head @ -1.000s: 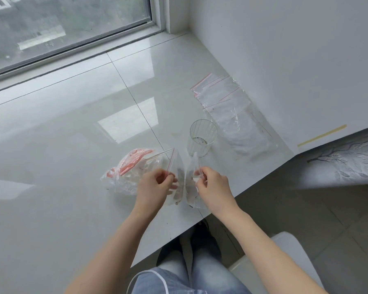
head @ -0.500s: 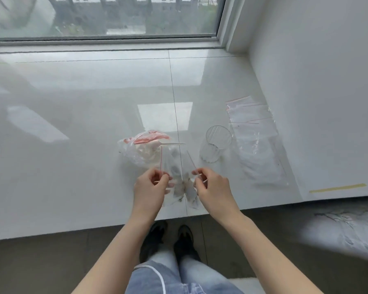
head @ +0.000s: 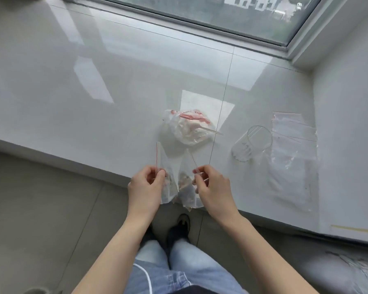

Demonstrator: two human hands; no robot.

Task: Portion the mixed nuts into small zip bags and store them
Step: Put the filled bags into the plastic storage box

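Clear zip bags (head: 168, 179), red-striped mouths pointing upward, hang pinched in left hand (head: 146, 187) and right hand (head: 212, 187).

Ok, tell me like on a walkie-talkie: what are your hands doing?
Left hand and right hand each pinch a small zip bag of nuts. Nothing in the way.

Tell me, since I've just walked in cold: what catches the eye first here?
Both hands, held over the near edge of the glossy white sill: the left hand and right hand each pinch a small zip bag holding nuts. Behind them lies a crumpled red-printed plastic bag, with a clear ribbed cup and empty zip bags to the right.
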